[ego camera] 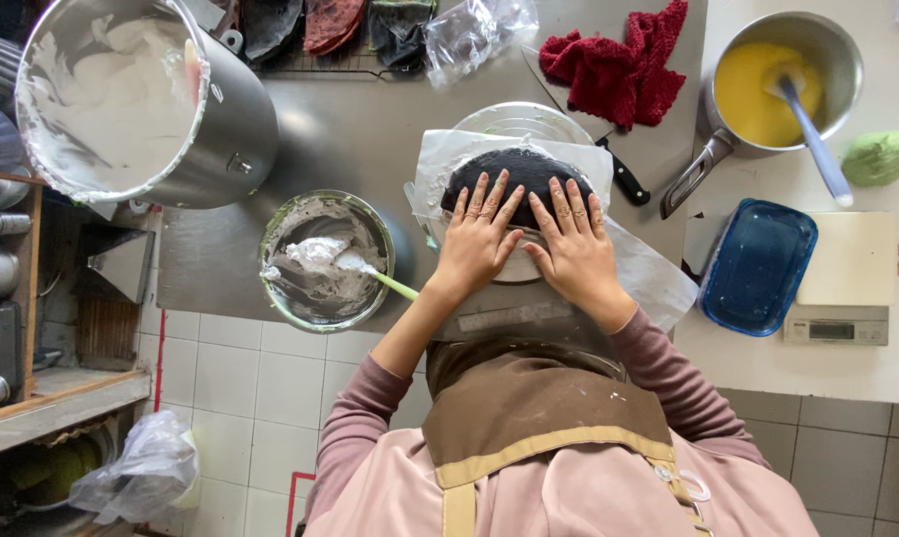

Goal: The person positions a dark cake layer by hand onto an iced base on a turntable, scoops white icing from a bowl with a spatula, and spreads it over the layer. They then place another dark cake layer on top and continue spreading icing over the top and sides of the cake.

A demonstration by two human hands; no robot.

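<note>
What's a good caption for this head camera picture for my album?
Both hands, left hand and right hand, press flat on a dark round cake lying on white paper, beside a bowl of white cream.

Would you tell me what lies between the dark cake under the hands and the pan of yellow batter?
In the head view, a black-handled knife lies between the dark cake and the pan, below a red cloth.

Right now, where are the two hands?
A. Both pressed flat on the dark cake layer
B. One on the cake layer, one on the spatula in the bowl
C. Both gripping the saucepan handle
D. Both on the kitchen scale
A: the left hand and right hand lie palms down, side by side, on the dark cake layer, which sits on white parchment paper.
</note>
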